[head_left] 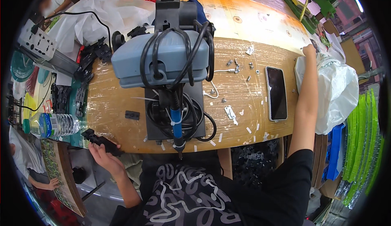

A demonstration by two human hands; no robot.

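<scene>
Near the front left edge of the table, my left hand (106,157) is wrapped round a long black plastic part (101,139). Its far end sticks out past my fingers. My right arm stretches to the far right, beside a white plastic bag (332,91). There my right hand (309,50) is closed over the pale printed sheet (260,18); whatever lies between its fingers is too small to make out. Between the arms hangs an electric screwdriver (176,120) with a blue band, below a blue-grey housing (159,59) wrapped in black cable. A flat black piece (132,115) lies left of it.
A smartphone (277,93) lies right of several loose screws (236,66). Black parts (61,98), a water bottle (57,125) and a socket strip (37,41) line the left side. An open box of black parts (254,165) sits below the table edge. Another person's hand (53,183) touches a board.
</scene>
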